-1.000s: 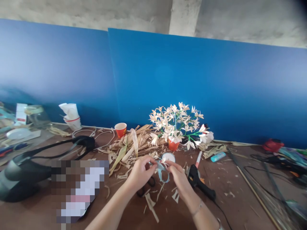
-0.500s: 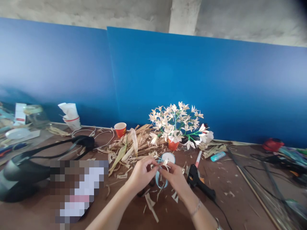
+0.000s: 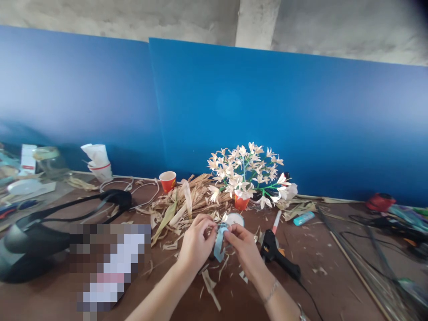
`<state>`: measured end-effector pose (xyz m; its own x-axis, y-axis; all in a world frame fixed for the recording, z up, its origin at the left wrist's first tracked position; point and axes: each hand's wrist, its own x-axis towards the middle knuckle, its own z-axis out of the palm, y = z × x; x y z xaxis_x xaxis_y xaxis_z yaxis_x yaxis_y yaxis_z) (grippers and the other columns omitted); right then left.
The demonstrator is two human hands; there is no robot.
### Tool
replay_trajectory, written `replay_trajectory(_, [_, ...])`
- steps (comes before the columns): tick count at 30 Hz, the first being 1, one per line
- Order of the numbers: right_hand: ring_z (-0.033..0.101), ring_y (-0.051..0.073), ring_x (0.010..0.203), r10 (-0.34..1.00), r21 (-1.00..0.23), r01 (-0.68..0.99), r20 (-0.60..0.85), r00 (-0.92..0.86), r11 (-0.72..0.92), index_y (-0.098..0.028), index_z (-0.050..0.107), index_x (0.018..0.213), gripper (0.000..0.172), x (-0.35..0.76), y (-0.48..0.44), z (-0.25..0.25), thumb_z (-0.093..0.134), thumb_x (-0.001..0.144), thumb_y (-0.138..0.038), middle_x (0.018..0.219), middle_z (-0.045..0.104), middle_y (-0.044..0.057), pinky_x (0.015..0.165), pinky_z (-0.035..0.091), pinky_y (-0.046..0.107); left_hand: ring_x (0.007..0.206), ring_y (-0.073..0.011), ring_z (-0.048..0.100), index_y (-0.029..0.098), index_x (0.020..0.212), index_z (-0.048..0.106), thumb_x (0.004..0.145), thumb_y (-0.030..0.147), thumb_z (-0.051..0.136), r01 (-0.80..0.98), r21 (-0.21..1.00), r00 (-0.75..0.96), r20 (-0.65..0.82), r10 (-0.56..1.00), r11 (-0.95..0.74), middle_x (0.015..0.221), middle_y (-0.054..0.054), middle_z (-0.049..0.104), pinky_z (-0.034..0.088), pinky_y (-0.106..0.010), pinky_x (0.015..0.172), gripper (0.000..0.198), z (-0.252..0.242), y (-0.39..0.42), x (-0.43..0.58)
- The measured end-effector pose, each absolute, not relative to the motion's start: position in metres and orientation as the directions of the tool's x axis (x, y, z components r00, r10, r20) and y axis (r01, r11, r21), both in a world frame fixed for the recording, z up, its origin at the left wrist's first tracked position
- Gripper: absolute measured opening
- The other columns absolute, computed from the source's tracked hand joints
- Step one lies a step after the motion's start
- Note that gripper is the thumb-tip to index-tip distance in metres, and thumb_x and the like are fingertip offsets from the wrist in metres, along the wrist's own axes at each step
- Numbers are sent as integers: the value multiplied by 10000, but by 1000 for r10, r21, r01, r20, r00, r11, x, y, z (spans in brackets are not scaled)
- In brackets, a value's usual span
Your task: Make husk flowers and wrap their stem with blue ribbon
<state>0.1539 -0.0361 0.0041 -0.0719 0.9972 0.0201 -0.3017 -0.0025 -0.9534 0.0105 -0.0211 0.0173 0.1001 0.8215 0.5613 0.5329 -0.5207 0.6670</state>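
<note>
Between my two hands is a small cream flower (image 3: 220, 217), with a strip of light blue tape (image 3: 219, 247) hanging in a loop below it. My left hand (image 3: 197, 240) pinches the flower's base; the fingertips partly hide it. On the other side, my right hand (image 3: 242, 243) has thumb and forefinger closed on the tape. A round white tape roll (image 3: 236, 219) lies just behind my right fingers. Beyond it stands a red paper cup (image 3: 241, 203) bearing a large spray of similar cream flowers (image 3: 245, 169) on green stems.
Dried husks (image 3: 197, 196) are heaped behind my left hand, near another red paper cup (image 3: 167, 181). A black glue gun (image 3: 279, 256) lies to the right, its cable trailing forward. Husk scraps (image 3: 211, 290) litter the brown table. Further left lies a black strapped object (image 3: 36, 245).
The flower has shifted slightly left and up, turning upright between my fingers. The blue tape, a wide open loop before, now hangs as a narrower fold between my hands.
</note>
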Motion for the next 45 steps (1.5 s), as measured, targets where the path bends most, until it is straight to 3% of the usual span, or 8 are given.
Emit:
replay_trajectory(11, [441, 91, 549, 998, -934, -351, 59, 39, 69, -160, 504, 596, 259, 143, -34, -3, 662, 681, -347, 555, 507, -42, 565, 350, 226, 768, -142, 577, 188, 737, 566, 746, 140, 489, 567, 633, 98, 584, 806, -528, 883, -45, 577, 457, -246, 685, 92, 11, -26, 20])
replay_trajectory(22, [484, 76, 510, 967, -772, -590, -127, -222, -237, -180, 506, 735, 269, 149, -41, 4, 736, 595, -192, 572, 541, -46, 506, 357, 183, 702, -134, 581, 160, 753, 555, 786, 219, 473, 328, 817, 5, 500, 866, -474, 896, -65, 624, 465, -230, 609, 106, 19, -23, 13])
replay_trajectory(27, [574, 144, 748, 975, -873, -472, -15, -220, -120, -175, 597, 837, 297, 147, -42, 13, 732, 572, -190, 787, 626, 16, 702, 426, 251, 678, -136, 597, 144, 776, 564, 782, 256, 499, 192, 883, 33, 431, 902, -429, 936, -90, 626, 488, -230, 592, 130, 24, -24, 11])
replay_trajectory(31, [565, 176, 793, 984, -974, -163, 170, -53, 159, -179, 652, 796, 158, 148, -37, 6, 662, 658, -254, 797, 644, 42, 753, 428, 297, 655, -138, 606, 138, 753, 553, 757, 302, 534, 64, 930, 30, 361, 932, -362, 976, -106, 618, 504, -237, 564, 165, 26, -22, 10])
replay_trajectory(35, [565, 187, 793, 916, -905, 166, 400, 17, 392, -192, 665, 762, 99, 149, -37, -1, 575, 732, -222, 820, 639, 63, 742, 432, 304, 502, -93, 582, 136, 722, 524, 732, 340, 559, -30, 974, 95, 227, 969, -225, 1060, -121, 589, 454, -205, 419, 207, 33, -23, 10])
replay_trajectory(37, [567, 185, 780, 887, -857, 263, 461, 6, 444, -204, 662, 772, 122, 149, -41, 0, 541, 756, -205, 805, 637, 61, 736, 430, 303, 458, -92, 567, 137, 739, 527, 729, 354, 560, -27, 988, 139, 155, 978, -153, 942, -97, 631, 391, -181, 350, 219, 37, -25, 9])
replay_trajectory(41, [563, 178, 747, 862, -809, 333, 506, -21, 484, -214, 660, 767, 154, 146, -47, 8, 508, 774, -194, 775, 629, 57, 706, 430, 291, 517, -118, 580, 132, 735, 551, 722, 337, 572, -42, 994, 201, 105, 974, -99, 621, -18, 611, 406, -173, 405, 206, 45, -27, 8])
replay_trajectory(45, [561, 185, 743, 884, -848, 262, 463, -55, 461, -203, 673, 775, 159, 147, -48, 12, 520, 774, -243, 788, 637, 61, 668, 435, 282, 557, -111, 585, 134, 694, 528, 709, 318, 597, -107, 991, 218, 100, 971, -78, 633, -2, 593, 452, -196, 497, 196, 48, -26, 4])
